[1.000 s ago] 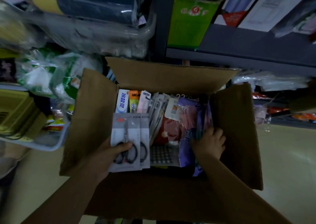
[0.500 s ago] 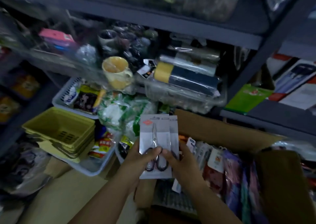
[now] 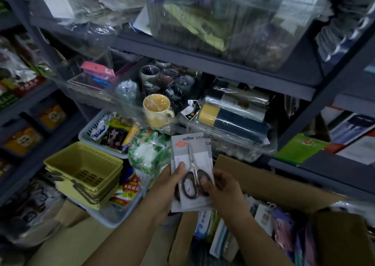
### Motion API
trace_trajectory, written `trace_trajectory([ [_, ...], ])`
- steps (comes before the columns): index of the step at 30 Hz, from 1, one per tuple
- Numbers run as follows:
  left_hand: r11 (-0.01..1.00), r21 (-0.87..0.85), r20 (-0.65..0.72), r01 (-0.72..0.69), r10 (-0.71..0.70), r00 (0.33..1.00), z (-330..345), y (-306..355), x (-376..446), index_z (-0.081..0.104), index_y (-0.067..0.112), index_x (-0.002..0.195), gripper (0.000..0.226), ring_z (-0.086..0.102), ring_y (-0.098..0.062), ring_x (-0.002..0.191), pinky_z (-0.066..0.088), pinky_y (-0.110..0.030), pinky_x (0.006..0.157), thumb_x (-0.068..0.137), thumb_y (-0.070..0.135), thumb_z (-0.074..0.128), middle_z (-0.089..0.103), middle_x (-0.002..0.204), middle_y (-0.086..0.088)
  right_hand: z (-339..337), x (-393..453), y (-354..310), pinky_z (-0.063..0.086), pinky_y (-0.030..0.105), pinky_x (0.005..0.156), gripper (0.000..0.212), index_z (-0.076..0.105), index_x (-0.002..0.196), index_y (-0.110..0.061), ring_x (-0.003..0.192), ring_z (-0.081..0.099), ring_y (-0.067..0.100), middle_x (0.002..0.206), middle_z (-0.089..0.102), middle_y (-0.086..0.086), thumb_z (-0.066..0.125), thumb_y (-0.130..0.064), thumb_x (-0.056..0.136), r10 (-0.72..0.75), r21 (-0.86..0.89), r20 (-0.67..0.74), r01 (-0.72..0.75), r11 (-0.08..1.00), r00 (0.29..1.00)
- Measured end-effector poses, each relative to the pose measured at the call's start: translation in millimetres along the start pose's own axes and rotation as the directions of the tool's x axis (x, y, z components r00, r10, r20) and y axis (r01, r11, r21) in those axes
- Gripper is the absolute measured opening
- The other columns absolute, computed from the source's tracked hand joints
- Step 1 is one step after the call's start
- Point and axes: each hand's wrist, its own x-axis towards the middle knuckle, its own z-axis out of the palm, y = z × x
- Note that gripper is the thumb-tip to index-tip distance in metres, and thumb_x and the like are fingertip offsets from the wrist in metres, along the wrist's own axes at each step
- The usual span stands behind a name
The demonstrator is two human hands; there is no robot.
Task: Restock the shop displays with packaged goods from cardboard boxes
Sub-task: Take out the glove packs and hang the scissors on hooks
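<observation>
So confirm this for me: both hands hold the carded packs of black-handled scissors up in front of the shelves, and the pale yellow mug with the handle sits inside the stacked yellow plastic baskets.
Wrong on the mug. In the head view the pale yellow mug stands on the shelf above and behind the stacked yellow plastic baskets, not inside them. The rest holds: the left hand and right hand hold the carded packs of black-handled scissors up in front of the shelves.

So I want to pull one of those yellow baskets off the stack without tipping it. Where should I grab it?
Probably the top yellow basket by its long rim, reaching from above. It sits nested in the stack, open side up, so its walls are buried and only the rim is free. The handles appear folded down at the front.
</observation>
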Motion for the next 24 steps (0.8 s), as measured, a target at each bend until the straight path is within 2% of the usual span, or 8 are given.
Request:
trace_trajectory([
  [2, 1.000, -0.020, -0.035, -0.008, 0.007, 0.999, 4.6, 3.1, -1.2, 0.060, 0.026, 0.117, 0.027, 0.070, -0.022, 0.097, 0.058, -0.040, 0.081, 0.091, 0.026, 0.049, 0.073, 0.105, -0.001, -9.4, 2.5, -3.3, 0.057, 0.034, 0.078, 0.028, 0.060, 0.112, -0.015, 0.091, 0.069, 0.016, 0.106, 0.070, 0.003, 0.065, -0.029, 0.088, 0.011, 0.047, 0.007, -0.011, 0.999, 1.000],
  [5, 1.000, -0.011, -0.100, -0.015, 0.014, 0.995, 8.8, 5.3, -2.3, 0.058, 0.018, 0.125, 0.038, 0.067, -0.031, 0.103, 0.054, -0.048, 0.088, 0.087, 0.021, 0.058, 0.070, 0.114, -0.010, -22.6, 2.6, -11.3, 0.056, 0.036, 0.077, 0.039, 0.057, 0.109, -0.014, 0.090, 0.069, 0.019, 0.101, 0.070, 0.005, 0.063, -0.041, 0.082, -0.013, 0.120, 0.014, 0.011, 0.993, 1.000],
  [11, 0.990, 0.099, -0.209, -0.100, 0.119, 0.971, 19.8, 23.9, -4.2, 0.064, 0.019, 0.114, 0.025, 0.071, -0.023, 0.090, 0.058, -0.035, 0.068, 0.093, 0.008, 0.056, 0.075, 0.099, -0.004, -38.6, 5.8, -33.3, 0.057, 0.042, 0.081, 0.032, 0.057, 0.106, -0.015, 0.089, 0.070, 0.018, 0.100, 0.071, 0.005, 0.061, -0.038, 0.084, -0.067, 0.105, 0.068, 0.060, 0.993, 0.995],
  [14, 0.981, 0.110, -0.275, -0.159, 0.184, 0.944, 18.7, 44.4, -10.9, 0.064, 0.022, 0.107, 0.021, 0.072, -0.022, 0.084, 0.057, -0.036, 0.063, 0.093, 0.009, 0.057, 0.075, 0.093, -0.002, -44.3, 12.7, -50.4, 0.057, 0.034, 0.069, 0.015, 0.058, 0.100, -0.013, 0.081, 0.071, 0.018, 0.094, 0.072, 0.006, 0.059, -0.024, 0.091, -0.122, 0.137, 0.040, 0.115, 0.984, 0.992],
  [16, 0.973, 0.117, -0.318, -0.200, 0.227, 0.920, 13.7, 62.0, -15.2, 0.064, 0.023, 0.104, 0.019, 0.072, -0.024, 0.083, 0.058, -0.040, 0.068, 0.092, 0.009, 0.059, 0.076, 0.090, -0.002, -47.6, 16.2, -66.5, 0.056, 0.030, 0.063, 0.013, 0.058, 0.101, -0.012, 0.079, 0.072, 0.020, 0.090, 0.074, 0.006, 0.060, -0.019, 0.091, -0.178, 0.157, 0.049, 0.168, 0.973, 0.983],
  [19, 0.954, 0.152, -0.371, -0.260, 0.299, 0.879, 4.7, 91.5, -16.4, 0.065, 0.022, 0.104, 0.017, 0.072, -0.027, 0.084, 0.057, -0.045, 0.074, 0.091, 0.012, 0.061, 0.075, 0.093, -0.005, -48.6, 22.0, -94.1, 0.055, 0.026, 0.063, 0.012, 0.064, 0.100, -0.014, 0.081, 0.072, 0.020, 0.090, 0.075, 0.005, 0.063, -0.011, 0.089, -0.245, 0.160, 0.065, 0.233, 0.959, 0.967],
  [22, 0.932, 0.173, -0.397, -0.319, 0.362, 0.843, 1.4, 127.8, -14.7, 0.066, 0.021, 0.105, 0.017, 0.071, -0.030, 0.089, 0.054, -0.051, 0.084, 0.089, 0.014, 0.065, 0.074, 0.099, -0.008, -46.1, 27.5, -129.5, 0.052, 0.027, 0.068, 0.013, 0.067, 0.093, -0.018, 0.074, 0.069, 0.013, 0.085, 0.076, 0.004, 0.066, -0.007, 0.086, -0.343, 0.141, 0.040, 0.334, 0.932, 0.939],
  [24, 0.904, 0.201, -0.392, -0.377, 0.427, 0.815, 1.8, 155.8, -14.2, 0.067, 0.021, 0.105, 0.018, 0.070, -0.028, 0.093, 0.051, -0.051, 0.091, 0.087, 0.015, 0.067, 0.074, 0.101, -0.006, -45.9, 30.2, -159.8, 0.050, 0.016, 0.061, 0.016, 0.067, 0.089, -0.016, 0.063, 0.067, 0.004, 0.074, 0.075, -0.001, 0.066, -0.001, 0.084, -0.412, 0.147, 0.029, 0.404, 0.903, 0.911],
])
